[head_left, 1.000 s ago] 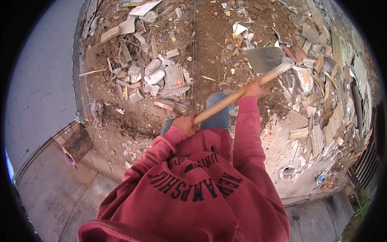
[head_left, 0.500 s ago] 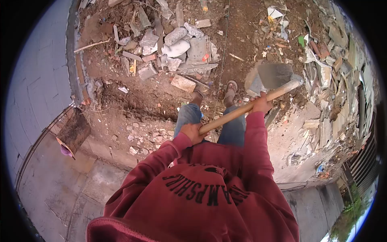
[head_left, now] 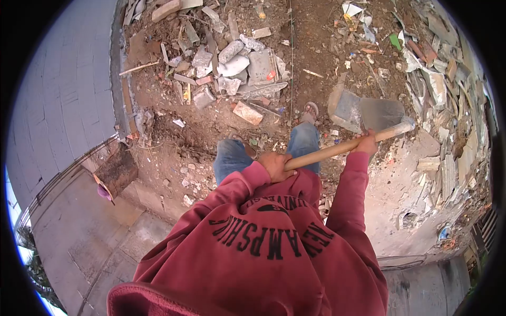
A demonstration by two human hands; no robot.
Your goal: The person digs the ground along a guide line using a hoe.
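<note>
Head view: dirt strip (head_left: 311,58) w/ small debris runs btwn rubble pile (head_left: 258,68) on L and rubble heap (head_left: 448,116) on R; string (head_left: 291,42) along it. Grey wall (head_left: 68,89) bounds far L. Hoe (head_left: 327,154) slants across front of body, blade up R, just beside grey slab (head_left: 345,109); can't tell if touching. L hand (head_left: 275,167) closed round butt end nr lap, elbow bent; R hand (head_left: 367,142) wrapped round handle nr blade, arm reaching fwd.

Outdoor rubble site, bare soil (head_left: 313,45), broken masonry (head_left: 260,67), grey block wall (head_left: 66,95)
</note>
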